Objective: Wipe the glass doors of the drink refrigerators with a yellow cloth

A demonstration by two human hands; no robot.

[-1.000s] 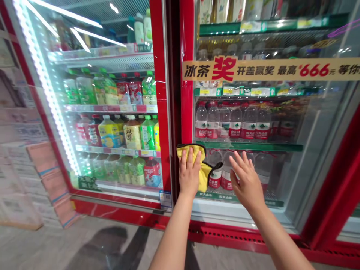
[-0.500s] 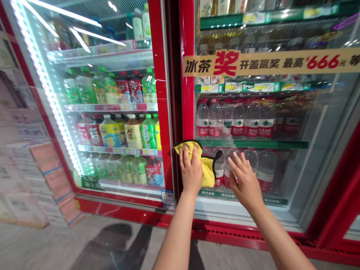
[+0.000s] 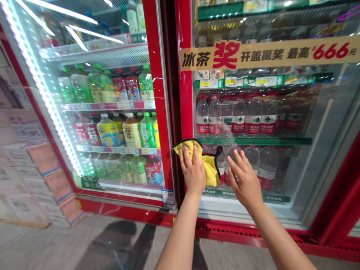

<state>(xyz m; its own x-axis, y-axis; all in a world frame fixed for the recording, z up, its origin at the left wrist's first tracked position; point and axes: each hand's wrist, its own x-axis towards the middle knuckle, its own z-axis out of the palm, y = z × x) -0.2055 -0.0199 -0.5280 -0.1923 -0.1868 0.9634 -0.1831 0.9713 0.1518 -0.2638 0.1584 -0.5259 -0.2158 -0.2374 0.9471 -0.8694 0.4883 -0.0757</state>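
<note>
1. Head view, centre-low of frame: left hand [image 3: 193, 170] flat, fingers spread, pressing a yellow microfibre cloth with black edging [image 3: 209, 167] against the glass door of the red-framed drinks fridge [image 3: 309, 123], at its left edge.
2. Right hand [image 3: 244, 180] just right of the cloth, open, fingers splayed, grasping nothing; contact with the glass unclear.
3. Cloth's long axis runs roughly left-right; left hand is on it, nearer.
4. Yellow banner strip [image 3: 267, 54], upper right: "冰茶 奖 开盖赢奖 最高 666元". Red-labelled water bottles [image 3: 239, 116] shelved behind.
</note>
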